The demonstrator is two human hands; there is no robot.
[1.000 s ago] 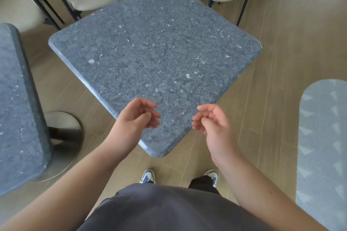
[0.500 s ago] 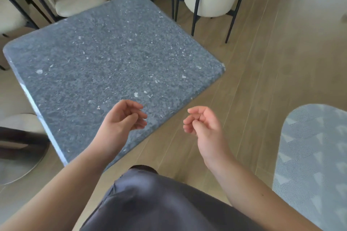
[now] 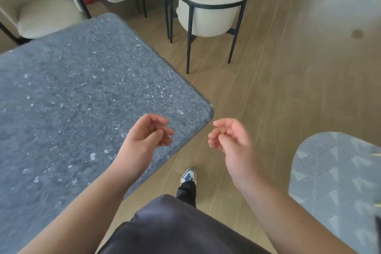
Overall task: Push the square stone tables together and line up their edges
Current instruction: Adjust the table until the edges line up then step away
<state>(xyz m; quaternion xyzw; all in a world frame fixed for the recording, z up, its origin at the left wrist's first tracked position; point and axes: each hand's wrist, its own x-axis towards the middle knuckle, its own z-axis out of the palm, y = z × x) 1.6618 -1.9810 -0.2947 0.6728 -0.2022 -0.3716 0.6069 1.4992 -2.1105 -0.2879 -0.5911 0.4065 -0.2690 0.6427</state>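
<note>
One square grey stone table (image 3: 78, 97) fills the left half of the view, its rounded right corner near the middle. My left hand (image 3: 147, 136) hovers above the table's near right edge with loosely curled fingers and holds nothing. My right hand (image 3: 228, 138) hangs over the wooden floor just right of that corner, fingers loosely curled and empty. Neither hand touches the table. The second stone table is out of view.
A cream chair with black legs (image 3: 210, 12) stands on the wooden floor beyond the table's right corner. More cream chairs (image 3: 45, 12) line the far side. A grey patterned rug (image 3: 338, 183) lies at the right. My shoe (image 3: 188, 175) shows below the table corner.
The view has swung right: the table has slid to the left of the frame and the second table at the left has dropped out of sight. Both hands stay raised, loosely curled and empty.
</note>
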